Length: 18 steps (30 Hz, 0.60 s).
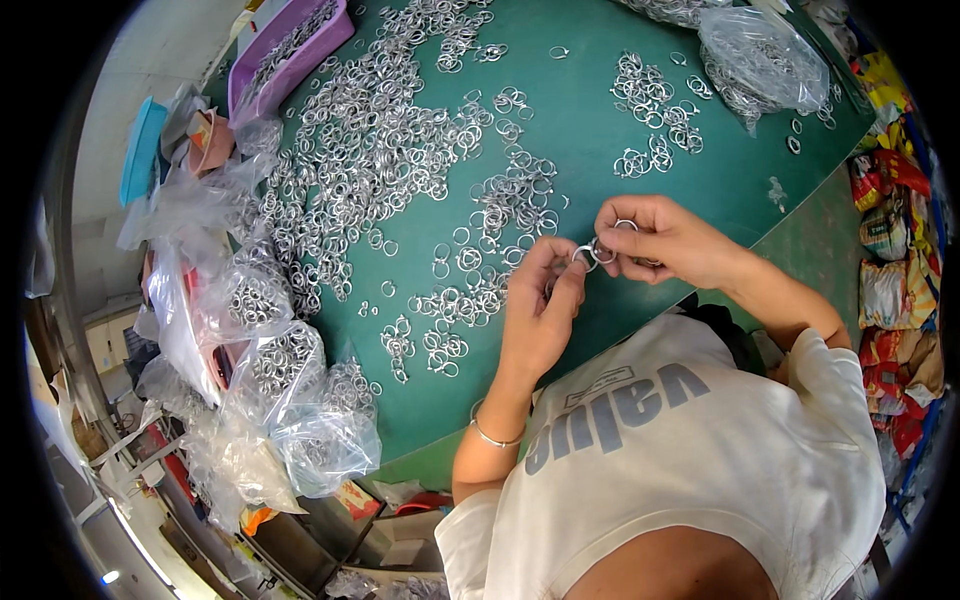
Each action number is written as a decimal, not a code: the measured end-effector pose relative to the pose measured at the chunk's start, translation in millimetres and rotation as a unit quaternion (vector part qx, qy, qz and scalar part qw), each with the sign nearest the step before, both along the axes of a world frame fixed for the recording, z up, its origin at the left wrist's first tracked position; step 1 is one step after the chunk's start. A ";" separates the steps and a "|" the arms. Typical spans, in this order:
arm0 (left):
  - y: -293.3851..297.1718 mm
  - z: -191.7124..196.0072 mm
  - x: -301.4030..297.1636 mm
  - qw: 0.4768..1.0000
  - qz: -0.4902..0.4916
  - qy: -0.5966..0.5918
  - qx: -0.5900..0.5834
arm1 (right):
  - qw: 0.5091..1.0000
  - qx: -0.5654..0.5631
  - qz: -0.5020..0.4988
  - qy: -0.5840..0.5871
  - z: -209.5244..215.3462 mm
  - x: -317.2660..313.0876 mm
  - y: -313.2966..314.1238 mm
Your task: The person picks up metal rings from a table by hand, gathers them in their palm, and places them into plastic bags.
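Both hands (590, 265) pinched together on small metal rings (592, 253), above the green table (590, 120).

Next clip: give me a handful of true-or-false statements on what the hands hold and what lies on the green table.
1. Both hands meet over small silver metal rings. True: the left hand and right hand pinch them together.
2. The green table top is bare. False: loose silver rings lie spread over it.
3. A purple plastic tray sits at the far left of the table. True.
4. The clear plastic bags on the left are empty. False: they hold rings.
5. The left wrist wears a thin silver bangle. True.
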State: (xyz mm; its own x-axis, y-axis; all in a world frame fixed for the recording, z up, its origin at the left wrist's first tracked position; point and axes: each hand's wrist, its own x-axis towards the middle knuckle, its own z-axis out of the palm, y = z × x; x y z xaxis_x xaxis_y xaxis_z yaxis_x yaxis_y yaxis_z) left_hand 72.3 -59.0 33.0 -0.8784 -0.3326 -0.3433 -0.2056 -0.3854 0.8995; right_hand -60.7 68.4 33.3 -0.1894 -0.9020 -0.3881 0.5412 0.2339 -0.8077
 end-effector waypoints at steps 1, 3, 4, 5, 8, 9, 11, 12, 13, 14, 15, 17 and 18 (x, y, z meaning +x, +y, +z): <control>-0.1 -1.8 0.1 1.000 -0.009 0.000 -0.006 | 0.999 -0.007 0.001 0.051 0.8 2.9 0.0; -1.2 -7.7 0.5 0.999 -0.029 0.001 -0.017 | 0.993 0.001 0.008 0.114 3.8 6.9 0.9; -0.4 -8.8 1.2 0.997 -0.027 0.009 -0.072 | 0.992 0.015 0.015 0.126 7.0 7.8 1.9; 0.9 -9.6 2.3 0.991 -0.026 0.017 -0.127 | 0.990 0.029 0.022 0.139 10.6 8.6 2.8; 4.4 -8.8 8.2 0.978 -0.005 0.026 -0.208 | 0.927 -0.020 0.048 0.370 22.5 12.6 2.2; 5.4 -8.1 9.5 0.975 0.004 0.027 -0.221 | 0.910 -0.037 0.028 0.411 21.4 15.8 1.9; 8.7 -2.9 8.0 0.994 0.013 0.009 -0.105 | 0.869 -0.069 -0.013 0.489 16.4 21.9 1.0; 9.4 -1.1 7.4 0.999 0.017 0.000 -0.047 | 0.871 -0.062 -0.013 0.487 15.1 22.7 1.0; 8.7 -2.0 7.6 1.000 0.014 0.000 -0.015 | 0.873 -0.055 -0.013 0.485 13.8 23.3 1.4; 7.7 -3.8 7.7 1.000 0.012 0.000 0.017 | 0.875 -0.047 -0.014 0.482 12.9 23.8 1.5; 7.2 -5.1 8.5 0.999 0.010 -0.001 0.050 | 0.872 -0.056 -0.014 0.486 12.0 24.7 1.4; 6.0 -5.6 10.8 0.997 0.005 0.005 0.075 | 0.866 -0.072 -0.015 0.495 10.6 26.1 1.3; 5.1 -5.5 11.4 0.996 0.001 0.009 0.088 | 0.866 -0.070 -0.009 0.495 10.6 26.2 1.3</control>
State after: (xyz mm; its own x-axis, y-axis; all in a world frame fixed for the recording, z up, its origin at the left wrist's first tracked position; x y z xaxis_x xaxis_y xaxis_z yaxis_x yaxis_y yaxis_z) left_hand 83.7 -53.8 27.5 -0.8841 -0.2711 -0.3807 -0.1892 -0.5374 0.8218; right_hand -34.5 69.6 43.9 -0.3814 -0.9205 0.0853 -0.4304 0.0951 -0.8976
